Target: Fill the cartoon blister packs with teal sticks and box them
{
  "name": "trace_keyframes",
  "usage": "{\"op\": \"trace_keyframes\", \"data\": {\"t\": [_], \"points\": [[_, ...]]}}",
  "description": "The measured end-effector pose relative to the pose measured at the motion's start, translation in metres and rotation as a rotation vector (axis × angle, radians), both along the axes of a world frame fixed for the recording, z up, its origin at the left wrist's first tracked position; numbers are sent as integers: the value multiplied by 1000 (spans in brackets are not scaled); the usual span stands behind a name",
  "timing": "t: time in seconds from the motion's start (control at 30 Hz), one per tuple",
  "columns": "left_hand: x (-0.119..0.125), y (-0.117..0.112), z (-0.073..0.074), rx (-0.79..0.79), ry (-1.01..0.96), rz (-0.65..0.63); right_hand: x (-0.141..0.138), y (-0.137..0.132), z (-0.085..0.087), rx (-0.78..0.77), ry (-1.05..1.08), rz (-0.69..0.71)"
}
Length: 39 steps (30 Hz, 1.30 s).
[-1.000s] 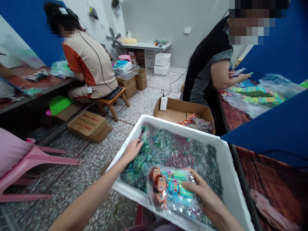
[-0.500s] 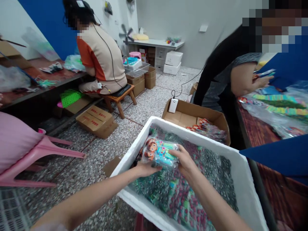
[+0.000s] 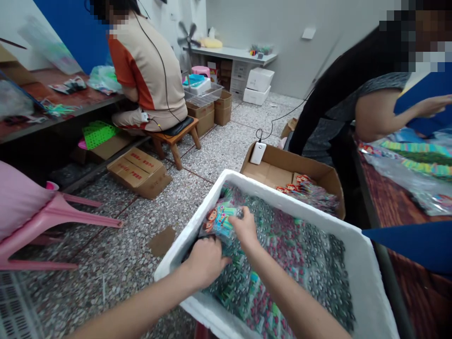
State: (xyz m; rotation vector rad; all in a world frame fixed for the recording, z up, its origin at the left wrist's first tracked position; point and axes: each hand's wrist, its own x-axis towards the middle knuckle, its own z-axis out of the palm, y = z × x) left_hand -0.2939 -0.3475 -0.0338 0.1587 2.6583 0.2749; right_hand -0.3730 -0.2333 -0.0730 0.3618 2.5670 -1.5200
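A bundle of clear plastic packets, printed with a cartoon figure and showing green and blue contents, lies low at the left corner of a white foam box. My right hand grips the right end of the bundle, thumb and fingers closed on it. My left hand is curled, knuckles up, against the bundle's near edge; its fingertips are hidden. Beneath both hands, rows of clear bubbled packets with pink and green contents fill the box.
Behind the foam box stands a cardboard box holding a power bank and more packets. One person sits on a stool at left; another bends over the right table. A pink chair stands at left.
Both hands have moved left and down with the bundle toward the foam box's left corner. My left hand has gone from under the bundle to curled at its near edge.
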Motion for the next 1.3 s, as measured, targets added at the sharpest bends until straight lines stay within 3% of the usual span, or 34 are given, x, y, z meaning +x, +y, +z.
{"op": "trace_keyframes", "data": {"t": [0.1, 0.23, 0.43, 0.7, 1.03, 1.13, 1.3], "points": [[9, -29, 14, -3, -67, -1, 18, -11, 2, 52, -7, 42], [14, -53, 10, 22, 21, 141, 27, -20, 4, 37, -28, 58], [6, -34, -6, 101, 52, 76, 5, -12, 1, 18, -79, -72], [-21, -28, -6, -69, 109, 60, 13, -18, -8, -59, -190, 41], [-55, -23, -40, 95, 81, 44, 5, 11, -1, -459, -349, 120], [-54, -24, -41, 90, 117, 69, 12, 19, -7, -505, -338, 70], [-60, -17, -35, 64, 190, 164, 29, 17, -20, -433, -226, 75]]}}
